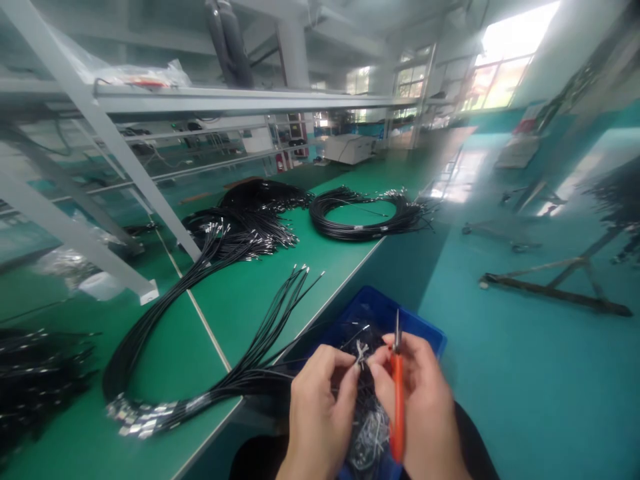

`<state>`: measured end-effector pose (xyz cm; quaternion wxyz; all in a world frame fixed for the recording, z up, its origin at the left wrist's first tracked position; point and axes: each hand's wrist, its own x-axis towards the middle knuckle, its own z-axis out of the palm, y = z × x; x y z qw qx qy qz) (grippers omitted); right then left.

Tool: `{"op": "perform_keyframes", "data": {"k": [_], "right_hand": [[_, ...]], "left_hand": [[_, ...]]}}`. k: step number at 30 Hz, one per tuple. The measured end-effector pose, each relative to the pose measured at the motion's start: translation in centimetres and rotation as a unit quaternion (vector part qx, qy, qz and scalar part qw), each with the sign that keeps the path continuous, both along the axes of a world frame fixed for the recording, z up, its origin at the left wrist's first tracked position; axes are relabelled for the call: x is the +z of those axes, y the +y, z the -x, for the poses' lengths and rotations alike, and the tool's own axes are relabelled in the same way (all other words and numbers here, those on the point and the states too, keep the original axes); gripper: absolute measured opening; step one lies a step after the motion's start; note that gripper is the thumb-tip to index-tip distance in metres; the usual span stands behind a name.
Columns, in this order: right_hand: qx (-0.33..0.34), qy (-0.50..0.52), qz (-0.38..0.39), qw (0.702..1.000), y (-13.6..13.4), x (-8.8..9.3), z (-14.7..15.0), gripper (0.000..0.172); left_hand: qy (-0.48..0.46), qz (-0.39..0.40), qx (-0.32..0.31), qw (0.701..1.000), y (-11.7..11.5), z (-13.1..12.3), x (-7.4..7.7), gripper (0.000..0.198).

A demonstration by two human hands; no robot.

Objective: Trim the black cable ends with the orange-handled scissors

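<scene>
My left hand is closed in a pinch on the end of a black cable, where pale, silvery wire strands fan out above the fingertips. My right hand holds an orange-handled hand tool upright; its narrow metal tip points up, and its exact kind is hard to tell. The right thumb and forefinger come close to the strands; whether they touch is unclear. Below both hands a blue bin holds pale wire scraps. A bundle of black cables runs from the bench toward my left hand.
The green bench carries a coiled cable bundle and heaped black cables. Taped labels band the near bundle. A metal shelf frame rises at left. Right of the bench, a wheeled stand is on the floor.
</scene>
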<state>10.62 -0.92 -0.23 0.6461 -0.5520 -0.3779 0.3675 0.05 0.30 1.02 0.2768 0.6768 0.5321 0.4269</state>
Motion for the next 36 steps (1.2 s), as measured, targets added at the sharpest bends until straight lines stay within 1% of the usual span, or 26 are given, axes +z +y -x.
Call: {"op": "perform_keyframes", "data": {"k": [2, 4, 6, 8, 12, 15, 17, 19, 22, 24, 27, 30, 33, 36], "right_hand": [[0.009, -0.079, -0.033, 0.996, -0.9, -0.7, 0.4, 0.020], [0.027, -0.104, -0.064, 0.992, -1.5, -1.1, 0.3, 0.016], [0.028, -0.072, -0.064, 0.995, -1.3, -1.0, -0.2, 0.018], [0.036, -0.023, -0.047, 0.998, -0.5, -0.5, -0.9, 0.023], [0.091, 0.033, -0.041, 0.994, 1.3, 1.2, -1.9, 0.028], [0.141, 0.072, -0.028, 0.987, 2.1, 2.0, -1.8, 0.030], [0.176, 0.109, -0.013, 0.978, 2.4, 2.1, -1.4, 0.031], [0.196, 0.150, -0.001, 0.969, 2.6, 1.8, -1.0, 0.031], [0.183, 0.178, 0.001, 0.967, 2.6, 1.2, -0.6, 0.030], [0.164, 0.148, 0.004, 0.975, 2.4, 0.7, -0.5, 0.030], [0.131, 0.058, -0.003, 0.990, 2.1, 0.1, -0.6, 0.029], [0.088, -0.031, -0.048, 0.994, 1.7, -0.3, -0.8, 0.028], [0.062, -0.126, -0.126, 0.982, 1.6, -0.4, -0.7, 0.030], [0.032, -0.238, -0.195, 0.951, 1.7, -0.4, -0.4, 0.033]], "left_hand": [[-0.050, 0.050, -0.010, 0.997, 0.3, 0.3, 0.0, 0.009], [-0.113, 0.101, -0.030, 0.988, 0.7, 0.7, 0.0, 0.010], [-0.169, 0.139, -0.051, 0.974, 1.1, 1.1, 0.1, 0.010], [-0.211, 0.163, -0.073, 0.961, 1.4, 1.5, 0.3, 0.011], [-0.270, 0.199, -0.107, 0.936, 1.7, 1.9, 0.5, 0.013], [-0.282, 0.208, -0.124, 0.928, 1.7, 1.9, 0.4, 0.013], [-0.286, 0.210, -0.129, 0.926, 1.7, 1.9, 0.4, 0.012], [-0.293, 0.214, -0.130, 0.923, 1.6, 1.9, 0.3, 0.011], [-0.309, 0.223, -0.130, 0.915, 1.5, 2.0, 0.1, 0.010], [-0.317, 0.227, -0.132, 0.911, 1.5, 2.1, -0.1, 0.010], [-0.324, 0.230, -0.130, 0.909, 1.6, 2.3, -0.3, 0.009], [-0.328, 0.225, -0.127, 0.909, 1.7, 2.4, -0.2, 0.007], [-0.336, 0.225, -0.129, 0.905, 1.7, 2.4, 0.0, 0.006], [-0.349, 0.225, -0.130, 0.900, 1.5, 2.0, 0.4, 0.007]]}}
